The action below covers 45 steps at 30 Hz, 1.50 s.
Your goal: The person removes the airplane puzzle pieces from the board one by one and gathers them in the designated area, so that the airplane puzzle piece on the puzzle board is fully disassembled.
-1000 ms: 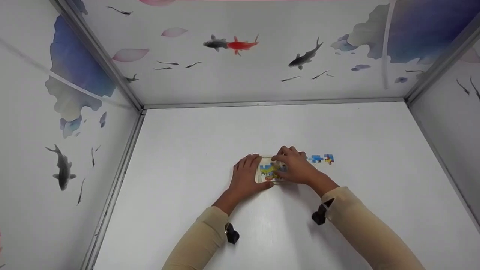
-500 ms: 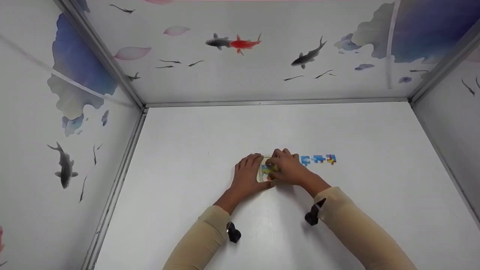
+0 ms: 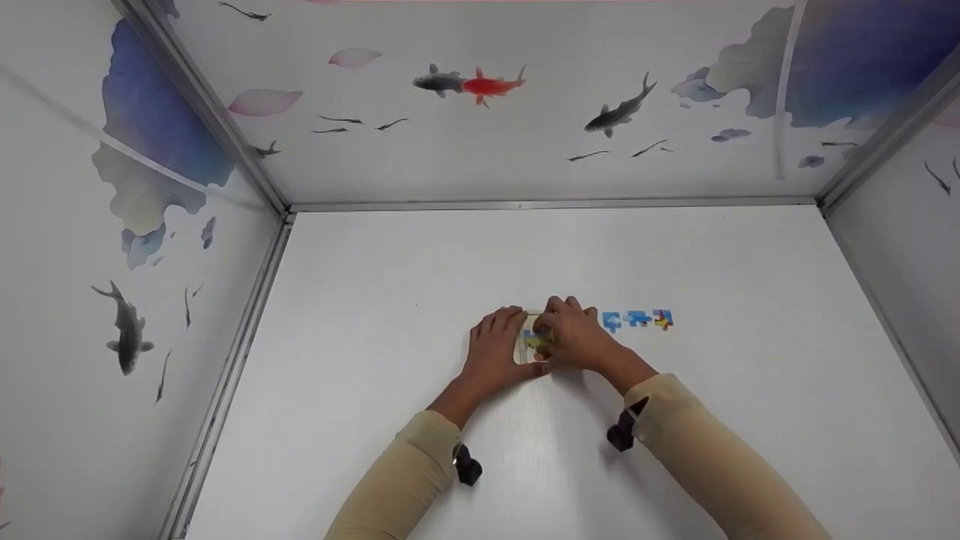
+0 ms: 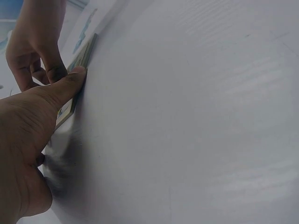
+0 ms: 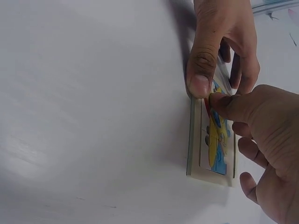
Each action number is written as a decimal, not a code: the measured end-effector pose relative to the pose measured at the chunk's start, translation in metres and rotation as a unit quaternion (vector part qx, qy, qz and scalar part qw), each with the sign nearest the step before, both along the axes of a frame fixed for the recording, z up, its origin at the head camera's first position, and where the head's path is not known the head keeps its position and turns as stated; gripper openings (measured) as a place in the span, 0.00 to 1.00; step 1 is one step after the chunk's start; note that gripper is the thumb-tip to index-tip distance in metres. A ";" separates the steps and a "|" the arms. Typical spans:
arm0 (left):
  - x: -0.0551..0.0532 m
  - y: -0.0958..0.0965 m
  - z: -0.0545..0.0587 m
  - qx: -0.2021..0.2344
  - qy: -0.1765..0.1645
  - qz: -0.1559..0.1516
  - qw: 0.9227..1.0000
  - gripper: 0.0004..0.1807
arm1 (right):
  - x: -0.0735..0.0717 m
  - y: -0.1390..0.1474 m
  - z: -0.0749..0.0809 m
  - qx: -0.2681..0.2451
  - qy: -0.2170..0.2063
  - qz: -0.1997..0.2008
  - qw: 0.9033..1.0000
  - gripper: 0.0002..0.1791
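Observation:
A small wooden jigsaw tray (image 5: 205, 175) with a pale rim lies on the white table. Its blue and yellow puzzle pieces (image 5: 218, 144) show in the right wrist view. My left hand (image 3: 491, 346) grips the tray's left end, thumb along the near edge and fingers at the far side. Over the tray is my right hand (image 3: 579, 337), with thumb and curled index finger at a piece; the thumb tip (image 5: 219, 103) meets a yellow-and-red part beside the left thumb. Much of the picture is hidden under this hand.
Right of the tray three loose pieces lie in a row: a blue piece (image 3: 611, 322), another blue piece (image 3: 637, 319) and a blue-and-yellow piece (image 3: 663, 319). Printed walls with metal edging (image 3: 517, 205) enclose the table on the left, back and right.
My right hand has shifted left over the tray, uncovering the nearest loose blue piece, then stayed almost still. The left hand keeps its place on the tray.

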<state>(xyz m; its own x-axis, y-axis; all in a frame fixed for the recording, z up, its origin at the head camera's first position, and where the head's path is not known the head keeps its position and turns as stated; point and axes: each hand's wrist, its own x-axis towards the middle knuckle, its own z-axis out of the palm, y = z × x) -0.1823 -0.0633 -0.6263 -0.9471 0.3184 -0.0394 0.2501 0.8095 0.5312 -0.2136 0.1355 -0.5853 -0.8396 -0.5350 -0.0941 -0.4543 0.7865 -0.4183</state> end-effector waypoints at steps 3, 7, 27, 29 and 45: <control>0.000 0.000 0.000 -0.003 0.001 0.000 1.000 0.55 | -0.001 0.001 0.000 -0.001 -0.002 0.003 1.000 0.19; 0.000 0.000 0.000 -0.009 0.003 0.002 1.000 0.55 | -0.001 0.001 -0.001 0.002 -0.005 -0.003 1.000 0.22; 0.001 0.001 -0.001 0.007 -0.002 0.001 1.000 0.55 | -0.002 -0.001 -0.007 -0.014 -0.025 -0.018 0.999 0.22; 0.001 0.001 -0.001 0.006 -0.003 0.002 1.000 0.55 | -0.002 -0.001 -0.006 -0.014 -0.026 -0.019 0.999 0.24; 0.000 0.001 -0.002 -0.002 0.005 0.000 1.000 0.55 | -0.002 0.000 -0.004 -0.031 -0.022 -0.015 0.999 0.28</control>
